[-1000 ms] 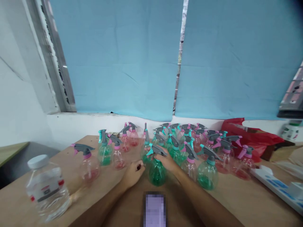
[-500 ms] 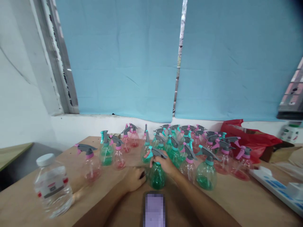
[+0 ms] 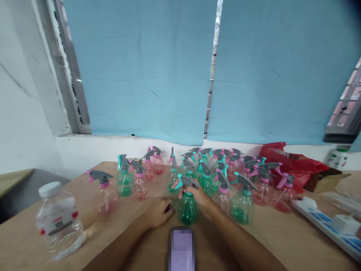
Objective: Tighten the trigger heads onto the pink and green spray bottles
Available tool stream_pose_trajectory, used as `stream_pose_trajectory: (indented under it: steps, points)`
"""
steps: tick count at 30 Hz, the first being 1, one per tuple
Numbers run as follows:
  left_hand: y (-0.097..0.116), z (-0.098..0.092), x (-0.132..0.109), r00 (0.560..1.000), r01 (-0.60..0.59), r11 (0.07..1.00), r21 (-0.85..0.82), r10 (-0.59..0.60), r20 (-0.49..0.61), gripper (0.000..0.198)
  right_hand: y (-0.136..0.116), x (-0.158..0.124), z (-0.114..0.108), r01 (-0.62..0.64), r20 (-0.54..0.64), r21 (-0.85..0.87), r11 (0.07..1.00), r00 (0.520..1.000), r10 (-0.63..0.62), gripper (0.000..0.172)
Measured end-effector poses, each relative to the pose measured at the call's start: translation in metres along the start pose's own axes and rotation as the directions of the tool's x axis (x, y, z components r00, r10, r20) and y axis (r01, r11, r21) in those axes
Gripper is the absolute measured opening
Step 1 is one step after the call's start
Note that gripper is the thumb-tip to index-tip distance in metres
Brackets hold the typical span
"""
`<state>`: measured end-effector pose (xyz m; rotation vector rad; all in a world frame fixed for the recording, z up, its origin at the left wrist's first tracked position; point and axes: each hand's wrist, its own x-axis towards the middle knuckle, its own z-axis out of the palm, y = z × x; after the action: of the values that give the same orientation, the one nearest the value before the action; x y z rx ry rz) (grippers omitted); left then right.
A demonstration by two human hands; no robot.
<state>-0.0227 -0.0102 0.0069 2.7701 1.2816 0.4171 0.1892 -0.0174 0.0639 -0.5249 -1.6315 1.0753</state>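
My right hand (image 3: pixel 198 192) is wrapped round the neck and grey trigger head of a green spray bottle (image 3: pixel 187 210). The bottle stands upright at the front of the group, its turquoise nozzle pointing left and dark green liquid low inside. Just left of it, my left hand (image 3: pixel 158 213) rests on the table, fingers curled into a loose fist with a dark hollow between them. Behind and beside my right hand stand a pink-collared spray bottle (image 3: pixel 222 199) and another green spray bottle (image 3: pixel 242 209). In front of both hands lies a phone (image 3: pixel 182 248) with a blurred screen.
Several pink and green spray bottles crowd the table (image 3: pixel 135 222) at the back. At left stand a pink spray bottle (image 3: pixel 105 199) and a white-capped water bottle (image 3: pixel 59 222). On the right are a power strip (image 3: pixel 318 222), a red plastic bag (image 3: pixel 299 165) and a cardboard box (image 3: pixel 327 184).
The whole view has shifted slightly, so things appear a little further left. My right hand keeps its grip on the spray bottle, and my left hand stays curled on the table.
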Motion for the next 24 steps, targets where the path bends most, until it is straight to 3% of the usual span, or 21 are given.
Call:
stream_pose_trajectory:
  steps: [14,24]
  points:
    - [0.0021,0.0002,-0.0008,1.000,-0.030,0.998,-0.048,0.029,-0.010,0.022,0.0016,0.0022,0.0024,-0.021,-0.018,-0.013,1.000,1.000,0.021,0.023]
    - [0.0029,-0.0007,-0.0005,0.999,-0.045,0.999,-0.030,0.044,-0.010,0.023,-0.0019,0.0017,0.0039,-0.074,-0.003,0.095,0.993,0.997,0.074,0.021]
